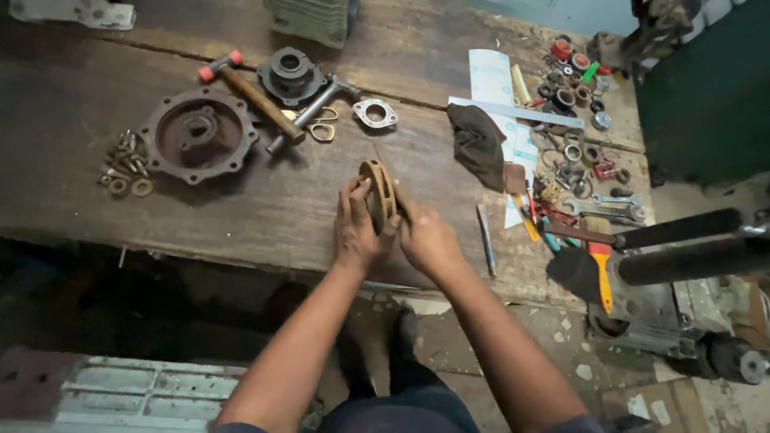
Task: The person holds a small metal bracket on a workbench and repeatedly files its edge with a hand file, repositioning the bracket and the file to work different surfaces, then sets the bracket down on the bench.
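Observation:
Both my hands hold a rusty brown disc-shaped part (377,191) on its edge above a dark wooden workbench (265,216). My left hand (358,230) grips its left face with the fingers wrapped over the rim. On the disc's right side my right hand (427,237) closes around it, and the lower half of the part is hidden between the palms.
On the bench to the left lie a round rusty cover plate (198,134), several bolts and washers (125,167), a hammer (253,95), a flanged housing (292,74) and a small gasket plate (375,114). A dark rag (478,144), wrenches (603,206), rings and a paintbrush (592,271) crowd the right.

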